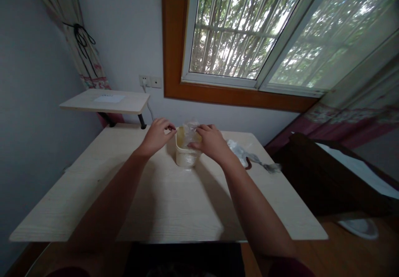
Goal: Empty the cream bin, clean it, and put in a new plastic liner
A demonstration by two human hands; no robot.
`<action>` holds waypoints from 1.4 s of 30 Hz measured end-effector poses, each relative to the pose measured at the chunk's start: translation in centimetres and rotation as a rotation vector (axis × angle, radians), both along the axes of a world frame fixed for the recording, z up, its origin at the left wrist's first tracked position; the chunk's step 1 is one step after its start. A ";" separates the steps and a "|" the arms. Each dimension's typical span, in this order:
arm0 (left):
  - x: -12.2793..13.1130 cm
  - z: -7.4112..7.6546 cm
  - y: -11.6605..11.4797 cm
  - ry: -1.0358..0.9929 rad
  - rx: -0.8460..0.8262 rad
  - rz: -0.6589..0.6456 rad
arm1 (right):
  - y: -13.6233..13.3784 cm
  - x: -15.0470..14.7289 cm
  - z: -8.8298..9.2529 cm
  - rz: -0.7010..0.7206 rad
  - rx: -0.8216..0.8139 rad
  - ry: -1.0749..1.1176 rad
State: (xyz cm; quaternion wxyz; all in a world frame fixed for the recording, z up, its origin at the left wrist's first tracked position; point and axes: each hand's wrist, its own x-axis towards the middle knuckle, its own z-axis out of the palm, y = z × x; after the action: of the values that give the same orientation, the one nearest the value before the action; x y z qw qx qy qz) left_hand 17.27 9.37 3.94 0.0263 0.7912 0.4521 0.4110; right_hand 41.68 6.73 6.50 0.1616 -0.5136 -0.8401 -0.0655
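Note:
A small cream plastic basket [187, 157] with ribbed walls stands upright on the table. Crumpled clear plastic [190, 132], which looks like a thin bag, rises from its opening. My right hand [212, 140] is over the basket's right side, its thumb and fingers closed on the plastic. At the left rim is my left hand [159, 135], with thumb and bent fingertips brought close together. Whether a fold of plastic or the rim lies between those fingertips is too small to tell. The basket's inside is mostly hidden by the plastic and my right hand.
Right of the basket lies another clear plastic bag [240, 152] with a reddish-brown curved piece [248, 163] beside it. A raised shelf [124, 102] bearing a paper label stands at the table's back left. Behind the pale wooden table [181, 206] are a wall socket [150, 81] and a window.

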 end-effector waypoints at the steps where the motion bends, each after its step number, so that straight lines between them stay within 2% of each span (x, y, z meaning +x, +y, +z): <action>1: -0.2 -0.1 -0.1 -0.051 -0.029 0.002 | 0.1 -0.3 0.0 -0.016 0.005 -0.016; 4: -0.5 -0.3 -0.4 -0.149 -0.114 -0.033 | 0.4 -1.3 -0.1 -0.037 -0.006 -0.072; 6: -0.6 -0.4 -0.6 -0.146 -0.146 -0.080 | 0.5 -1.7 -0.2 -0.031 -0.031 -0.104; 12: 0.0 0.0 -0.4 0.046 -0.111 -0.195 | 0.8 -1.2 -0.4 0.016 -0.064 -0.079; 17: 0.3 0.0 0.2 0.110 -0.056 -0.163 | 1.6 0.8 -0.7 0.091 -0.032 0.027; 21: -0.4 -0.5 0.5 0.126 0.026 -0.122 | 2.1 3.0 -1.1 0.052 0.065 0.153; 26: -1.5 -0.8 0.2 0.144 0.129 -0.123 | 2.0 4.7 -1.7 0.064 0.187 0.185; 32: -1.1 0.1 -1.4 0.169 0.199 -0.217 | 1.0 4.7 -2.0 0.153 0.288 0.353; 36: -1.0 1.0 -1.8 0.235 0.225 -0.225 | 0.0 5.3 -2.3 0.209 0.286 0.477; 39: -1.8 1.4 -1.5 0.280 0.224 -0.196 | -0.2 6.5 -2.8 0.216 0.273 0.477; 42: -2.8 1.3 -0.9 0.296 0.218 -0.111 | 0.0 7.5 -3.3 0.191 0.287 0.440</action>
State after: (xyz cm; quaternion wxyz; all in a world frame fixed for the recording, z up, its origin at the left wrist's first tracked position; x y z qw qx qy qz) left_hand 14.52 8.45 5.28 -0.1035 0.8649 0.3595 0.3346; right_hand 49.21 6.78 3.16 0.4168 -0.4058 -0.8115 -0.0553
